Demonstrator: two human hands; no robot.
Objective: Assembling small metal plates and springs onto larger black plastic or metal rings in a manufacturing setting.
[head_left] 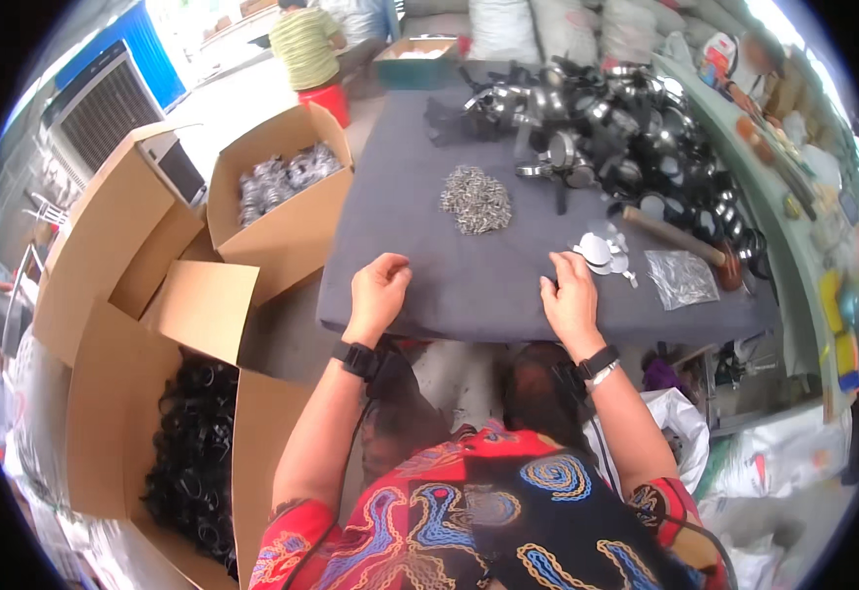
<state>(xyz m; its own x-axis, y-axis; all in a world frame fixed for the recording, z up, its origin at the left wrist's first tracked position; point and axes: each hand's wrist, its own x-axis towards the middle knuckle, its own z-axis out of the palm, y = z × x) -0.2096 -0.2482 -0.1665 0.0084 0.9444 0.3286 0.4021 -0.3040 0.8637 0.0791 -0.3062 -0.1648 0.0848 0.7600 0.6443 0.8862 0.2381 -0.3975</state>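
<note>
White round pieces (595, 250) lie on the grey table (390, 187) just ahead and right of the nearer right hand (571, 295), partly open, contact unclear, while the left hand (378, 293) sits well apart, curled, its grip indeterminable.

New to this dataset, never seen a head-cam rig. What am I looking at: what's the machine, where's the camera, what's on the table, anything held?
No machine: a person works with two bare hands, the left and the right. The one picture looks down from a fisheye camera on their head, so straight edges bend toward the rim.

On the grey table lie a pile of small metal parts, a heap of black and silver pieces, a clear bag and a wooden-handled tool. The right hand is beside some white round pieces. I can't tell whether either hand holds anything.
</note>
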